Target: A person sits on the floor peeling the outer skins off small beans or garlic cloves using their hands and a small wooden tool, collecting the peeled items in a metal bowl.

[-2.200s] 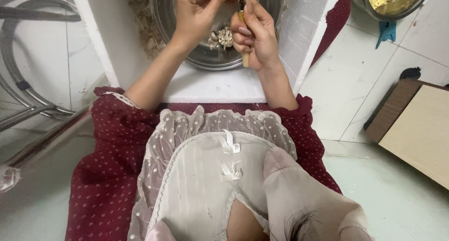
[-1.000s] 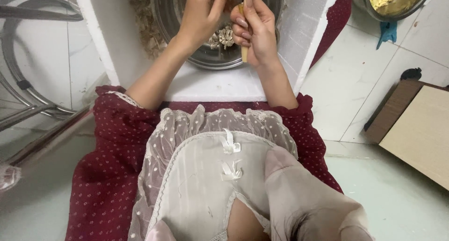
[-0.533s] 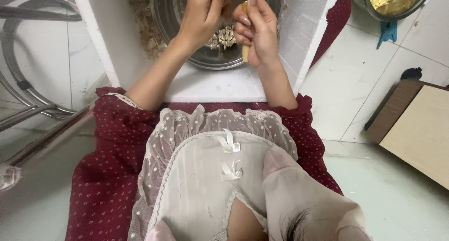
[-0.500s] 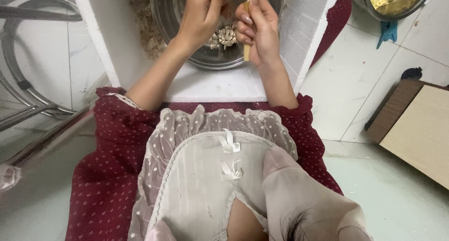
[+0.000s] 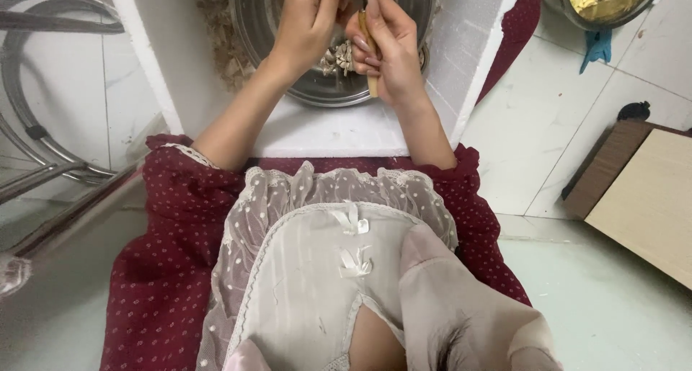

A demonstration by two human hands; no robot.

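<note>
Both my hands work over a steel bowl (image 5: pixel 317 96) that sits on a white foam box (image 5: pixel 339 130) in front of my lap. My right hand (image 5: pixel 389 50) is closed around a small knife with a wooden handle (image 5: pixel 370 47), the handle pointing toward me. My left hand (image 5: pixel 306 21) pinches something small at the top edge of the picture; the item itself is cut off from view. Pale papery peels (image 5: pixel 337 57) lie in the bowl under my hands.
A second steel bowl (image 5: pixel 602 3) with pale yellow peeled pieces stands on the tiled floor at the upper right. A wooden board (image 5: pixel 641 194) lies at the right. Metal chair legs (image 5: pixel 43 112) stand at the left. More dry peels (image 5: pixel 220 47) lie left of the bowl.
My hands have stayed over the bowl, shifting slightly upward in the picture. The fingers of both hands have moved a little around the small item and the knife.
</note>
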